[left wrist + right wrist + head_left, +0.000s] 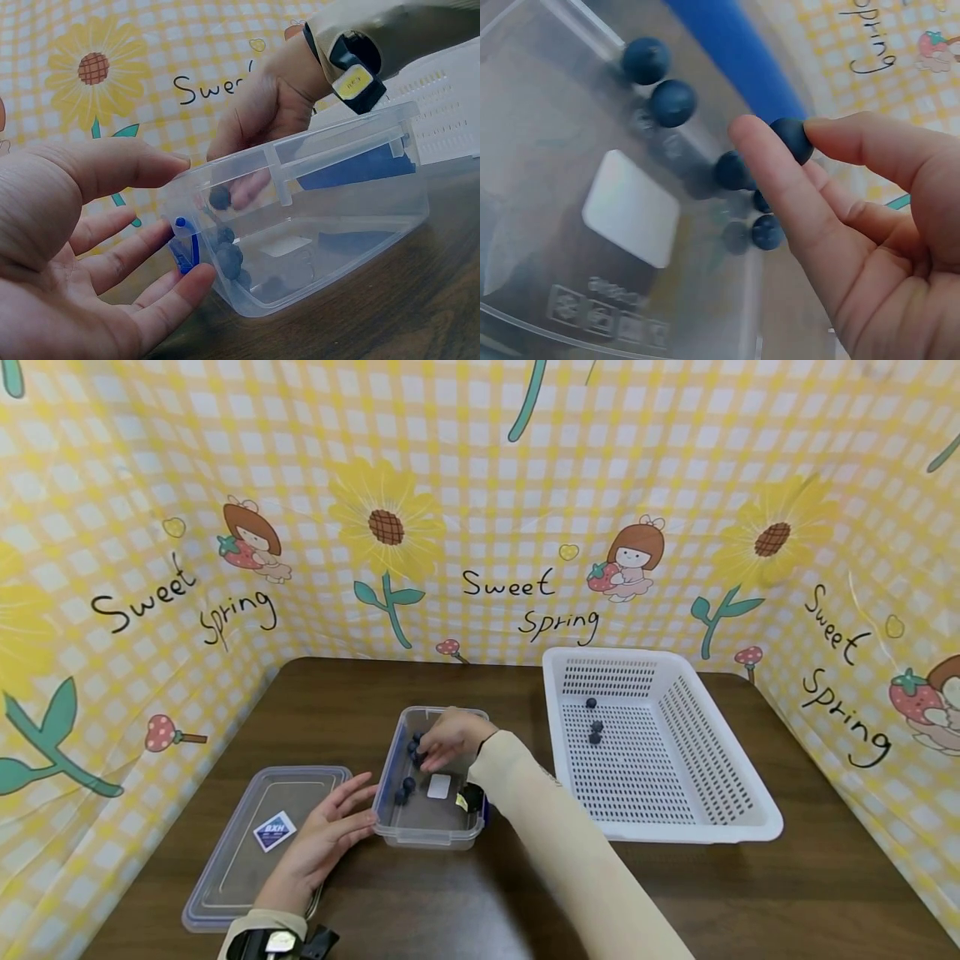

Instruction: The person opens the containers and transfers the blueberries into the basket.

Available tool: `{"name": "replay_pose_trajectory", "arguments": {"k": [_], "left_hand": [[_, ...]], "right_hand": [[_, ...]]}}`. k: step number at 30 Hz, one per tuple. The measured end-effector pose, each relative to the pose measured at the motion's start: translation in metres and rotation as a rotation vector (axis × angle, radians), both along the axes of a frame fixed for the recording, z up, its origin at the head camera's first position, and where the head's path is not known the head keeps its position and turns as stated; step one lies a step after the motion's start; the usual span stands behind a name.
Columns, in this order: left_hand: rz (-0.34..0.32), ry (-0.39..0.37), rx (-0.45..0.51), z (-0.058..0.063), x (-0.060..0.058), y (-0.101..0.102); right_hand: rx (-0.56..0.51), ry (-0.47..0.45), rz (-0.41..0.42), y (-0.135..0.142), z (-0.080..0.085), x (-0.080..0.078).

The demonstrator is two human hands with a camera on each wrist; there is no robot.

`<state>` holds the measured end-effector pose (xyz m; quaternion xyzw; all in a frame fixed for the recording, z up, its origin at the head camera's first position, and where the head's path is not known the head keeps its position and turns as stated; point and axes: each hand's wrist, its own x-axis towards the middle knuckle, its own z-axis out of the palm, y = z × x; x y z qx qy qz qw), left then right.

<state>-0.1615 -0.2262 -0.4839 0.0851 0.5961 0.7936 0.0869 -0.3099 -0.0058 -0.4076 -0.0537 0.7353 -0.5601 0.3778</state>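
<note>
A clear plastic container [431,838] stands in the middle of the table, with several blueberries [673,103] along one side of its floor. My right hand [453,737] reaches inside it; thumb and index finger pinch one blueberry [795,139], seen in the right wrist view. At the container's left side is my left hand [322,839], its fingers extended and touching the wall. In the left wrist view, the thumb [142,161] lies by the rim and the fingers are near a blue clip [186,255]. A white square [438,787] shows at the container's bottom.
To the right stands a white perforated basket [720,828] holding 3 blueberries [596,727]. A clear lid [232,877] with a blue-and-white sticker lies left, partly behind the left hand. Yellow checked cloth [480,510] hangs behind and beside the brown table [480,910].
</note>
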Motion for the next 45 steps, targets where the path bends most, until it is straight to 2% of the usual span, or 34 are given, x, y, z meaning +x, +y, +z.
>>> {"name": "replay_pose_trajectory", "arguments": {"k": [7, 13, 22, 27, 34, 45], "left_hand": [[-0.001, -0.006, 0.005, 0.0, 0.0, 0.0], [0.0, -0.021, -0.001, 0.0, 0.0, 0.0], [-0.001, -0.023, -0.007, 0.001, 0.0, -0.001], [-0.01, -0.017, 0.009, 0.001, 0.0, -0.001], [-0.015, -0.01, 0.013, 0.0, -0.001, -0.001], [0.009, -0.043, -0.014, 0.002, 0.0, 0.0]], "right_hand": [[-0.051, 0.02, 0.004, 0.009, 0.018, -0.007], [-0.095, -0.003, -0.037, 0.021, 0.035, -0.014], [-0.177, 0.005, -0.092, 0.058, 0.055, -0.026], [-0.195, 0.023, -0.15, 0.083, 0.061, -0.036], [-0.222, 0.061, -0.204, 0.126, 0.067, -0.042], [-0.24, 0.01, -0.335, 0.191, 0.057, -0.044]]}}
